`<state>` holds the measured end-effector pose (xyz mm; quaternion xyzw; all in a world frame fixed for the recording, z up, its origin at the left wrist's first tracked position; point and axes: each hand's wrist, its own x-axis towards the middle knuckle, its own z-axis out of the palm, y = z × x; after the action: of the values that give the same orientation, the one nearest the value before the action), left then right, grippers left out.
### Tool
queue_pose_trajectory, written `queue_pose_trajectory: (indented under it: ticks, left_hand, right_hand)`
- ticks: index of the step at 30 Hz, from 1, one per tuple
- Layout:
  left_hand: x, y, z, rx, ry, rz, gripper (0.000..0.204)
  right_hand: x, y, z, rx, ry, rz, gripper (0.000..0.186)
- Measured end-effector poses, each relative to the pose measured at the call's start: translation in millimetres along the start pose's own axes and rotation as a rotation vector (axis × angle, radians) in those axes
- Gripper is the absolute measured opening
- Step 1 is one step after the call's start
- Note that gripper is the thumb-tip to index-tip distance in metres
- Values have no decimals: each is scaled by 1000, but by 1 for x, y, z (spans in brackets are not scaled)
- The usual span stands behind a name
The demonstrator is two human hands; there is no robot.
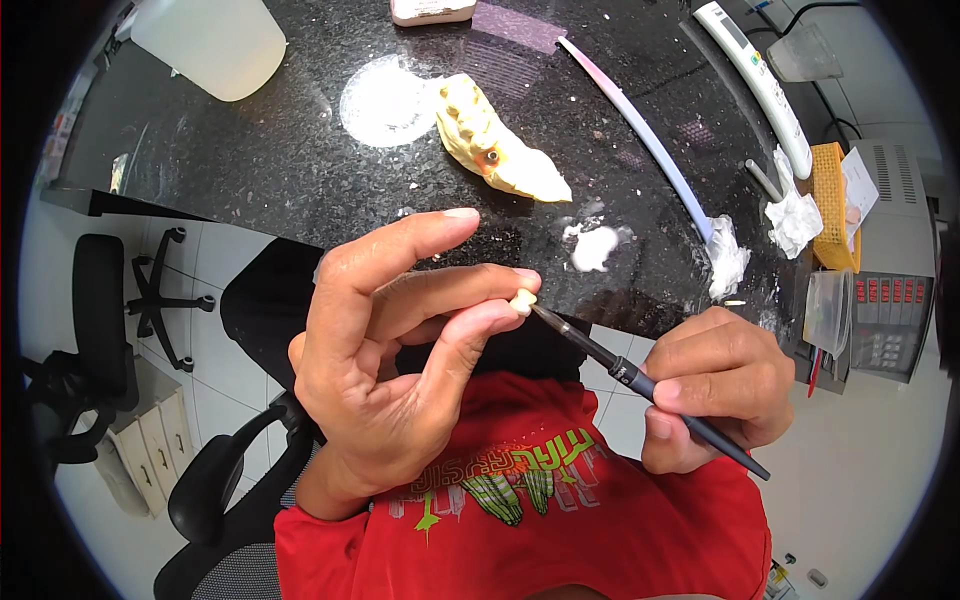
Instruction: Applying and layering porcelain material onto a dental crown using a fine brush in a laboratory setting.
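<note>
Between the thumb and a fingertip of my left hand (385,350) is a small cream-white dental crown (522,302). The index finger of that hand is raised away from it. My right hand (720,390) grips a dark-handled brush (628,374) like a pen. The brush's narrow tip points left and touches or nearly touches the crown; which of the two I cannot tell. Beyond my hands, a pale yellow dental model (490,150) with a row of teeth and a round hole lies on the dark speckled bench (300,165).
A white blob (595,248) and a round white patch (388,102) mark the bench. A translucent container (215,45) stands far left. Right are a long bluish stick (640,125), crumpled tissue (728,258), a white handheld device (755,85), a yellow basket (832,205) and a grey machine (895,260).
</note>
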<state>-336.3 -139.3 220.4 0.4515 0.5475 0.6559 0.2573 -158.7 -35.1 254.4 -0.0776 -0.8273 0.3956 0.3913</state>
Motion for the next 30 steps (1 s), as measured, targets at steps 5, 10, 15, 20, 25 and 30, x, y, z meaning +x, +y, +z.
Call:
queue_pose_trajectory:
  ticks: [5,10,15,20,25,30]
  left_hand:
    - [-1,1,1,-15,14,-9,42]
    - [0,0,1,-13,18,-10,42]
    - [-1,0,1,-22,17,-3,42]
    - [-2,0,1,-36,30,-18,42]
    - [-1,1,0,-28,33,-29,42]
    - [-1,9,15,-118,127,-170,43]
  right_hand:
    - [0,-1,0,-12,0,-8,23]
    - [-1,0,2,3,5,-18,24]
    - [-1,1,1,-2,8,-40,23]
    - [-2,1,3,-9,22,-48,22]
    - [-1,2,4,-28,12,-70,21]
    - [-11,1,-1,-22,157,-103,17]
